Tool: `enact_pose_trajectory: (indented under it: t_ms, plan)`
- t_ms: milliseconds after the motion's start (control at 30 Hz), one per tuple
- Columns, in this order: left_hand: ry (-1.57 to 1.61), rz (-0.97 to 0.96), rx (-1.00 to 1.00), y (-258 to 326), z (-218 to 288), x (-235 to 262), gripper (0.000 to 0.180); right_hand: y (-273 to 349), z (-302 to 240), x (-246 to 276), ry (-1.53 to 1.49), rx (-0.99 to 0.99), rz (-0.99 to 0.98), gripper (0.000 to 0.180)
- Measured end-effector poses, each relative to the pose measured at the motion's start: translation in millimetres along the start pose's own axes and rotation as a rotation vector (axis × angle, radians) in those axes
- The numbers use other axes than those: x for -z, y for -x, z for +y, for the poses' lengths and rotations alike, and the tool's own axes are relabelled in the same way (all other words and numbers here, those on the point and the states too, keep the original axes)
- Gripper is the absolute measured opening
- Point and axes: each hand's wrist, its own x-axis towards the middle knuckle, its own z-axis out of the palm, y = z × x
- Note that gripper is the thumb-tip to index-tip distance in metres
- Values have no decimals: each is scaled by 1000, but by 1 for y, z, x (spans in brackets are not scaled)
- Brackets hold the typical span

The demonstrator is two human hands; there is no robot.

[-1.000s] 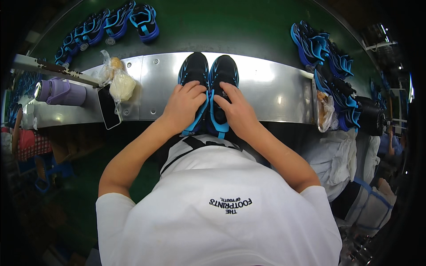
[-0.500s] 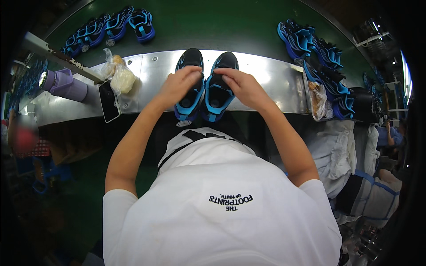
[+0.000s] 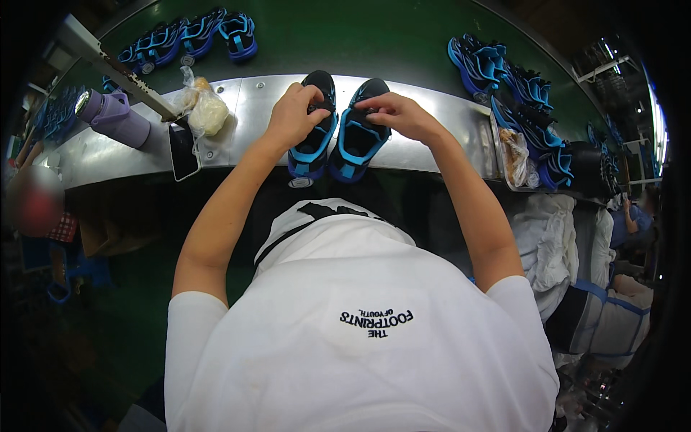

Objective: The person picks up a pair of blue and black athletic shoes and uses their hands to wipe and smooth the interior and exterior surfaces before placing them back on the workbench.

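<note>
I view a black, blue-collared left sneaker (image 3: 315, 138) and its matching black, blue-collared right sneaker (image 3: 361, 135) side by side on the silvery metal bench strip (image 3: 252, 108), long axes nearly parallel, heels toward the wearer. The bare left hand (image 3: 293, 115) is nearer the former and the bare right hand (image 3: 404, 116) the latter, each set inward over its throat; fingers and thumbs stand narrowly bent, but I cannot tell whether they pinch anything.

steel ledge (image 3: 252, 115) bears two blue-black shoes (image 3: 358, 144), purple flask (image 3: 121, 121), phone (image 3: 183, 150), plastic bag (image 3: 209, 114); green surface (image 3: 345, 36) behind bears more shoes (image 3: 238, 36).
</note>
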Motion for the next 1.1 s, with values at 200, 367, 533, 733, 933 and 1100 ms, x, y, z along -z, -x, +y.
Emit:
enact_pose_trajectory:
  t_ms: [200,367,533,733,933,1100]
  plan:
    - [-24,-18,37,-2,0,5,19,-5,-7,-12,345,32,178,34]
    - [-84,9,69,-2,2,2,19,3,-7,0,34,70,-15,28]
    - [-25,-96,130,-6,-1,8,17,-9,-12,-1,328,-39,83,34]
    - [193,-300,178,-13,0,25,19,-3,3,-3,-7,70,-74,34]
    - [130,-380,116,-12,2,27,18,-3,-6,13,29,16,-200,34]
    - [451,-525,132,-15,-15,31,30,-2,-31,2,261,-90,-63,31]
